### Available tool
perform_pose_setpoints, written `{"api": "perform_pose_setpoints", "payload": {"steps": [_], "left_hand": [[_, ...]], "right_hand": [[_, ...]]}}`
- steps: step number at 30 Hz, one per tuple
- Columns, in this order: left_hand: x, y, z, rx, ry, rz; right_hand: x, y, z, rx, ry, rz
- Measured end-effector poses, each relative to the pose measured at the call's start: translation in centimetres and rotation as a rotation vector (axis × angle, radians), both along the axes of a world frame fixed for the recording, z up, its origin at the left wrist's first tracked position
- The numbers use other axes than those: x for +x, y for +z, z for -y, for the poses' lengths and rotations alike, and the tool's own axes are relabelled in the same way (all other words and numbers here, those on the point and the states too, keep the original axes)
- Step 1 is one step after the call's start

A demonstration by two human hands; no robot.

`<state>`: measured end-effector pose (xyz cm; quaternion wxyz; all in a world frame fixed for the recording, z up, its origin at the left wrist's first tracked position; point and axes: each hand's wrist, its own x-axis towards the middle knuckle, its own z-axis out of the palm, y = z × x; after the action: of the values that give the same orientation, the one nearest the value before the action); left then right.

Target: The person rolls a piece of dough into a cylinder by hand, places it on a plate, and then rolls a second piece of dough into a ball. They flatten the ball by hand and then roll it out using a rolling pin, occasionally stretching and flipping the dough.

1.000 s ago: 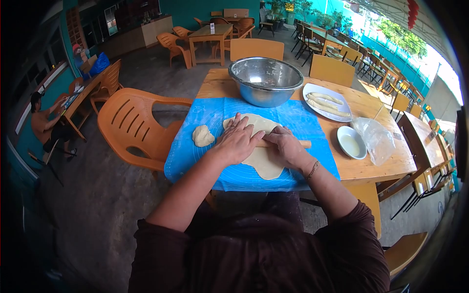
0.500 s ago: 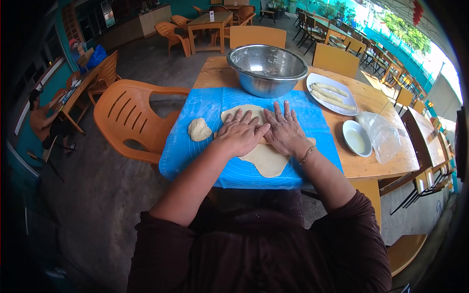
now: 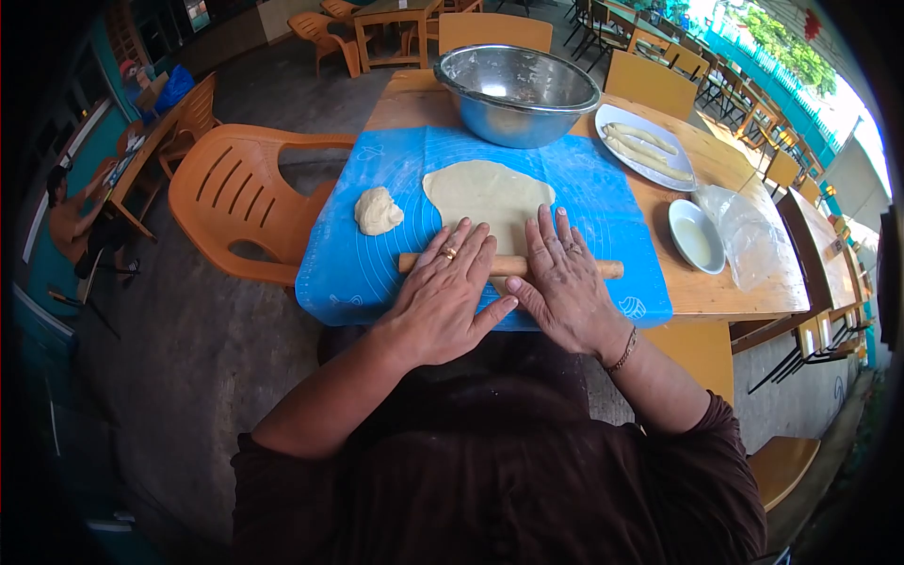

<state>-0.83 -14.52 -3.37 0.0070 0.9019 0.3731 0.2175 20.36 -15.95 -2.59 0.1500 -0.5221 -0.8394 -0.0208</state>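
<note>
Both my hands lie flat, fingers stretched out, over a wooden rolling pin near the front of a blue silicone mat. My left hand rests across the pin's left part. My right hand covers its right part, and the two thumbs point at each other. Beyond the pin spreads a thin, uneven sheet of dough; its near end is hidden by the pin and hands. To the left of the sheet sits a round lump of dough.
A steel mixing bowl stands behind the mat. At right are a white plate with dough strips, a small bowl of liquid and a clear plastic bag. An orange chair adjoins the table's left side. Another person sits far left.
Both hands have come back towards my body, with the rolling pin under them. More of the dough sheet's far part is uncovered. The view has tilted slightly down.
</note>
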Motion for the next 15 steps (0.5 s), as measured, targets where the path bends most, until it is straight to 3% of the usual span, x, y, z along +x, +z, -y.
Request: {"api": "perform_pose_setpoints", "payload": {"steps": [15], "left_hand": [[-2.2,0.4,6.0,-0.013,-0.105,0.027]], "right_hand": [[0.3,1.1,6.5,-0.007,0.137,0.025]]}}
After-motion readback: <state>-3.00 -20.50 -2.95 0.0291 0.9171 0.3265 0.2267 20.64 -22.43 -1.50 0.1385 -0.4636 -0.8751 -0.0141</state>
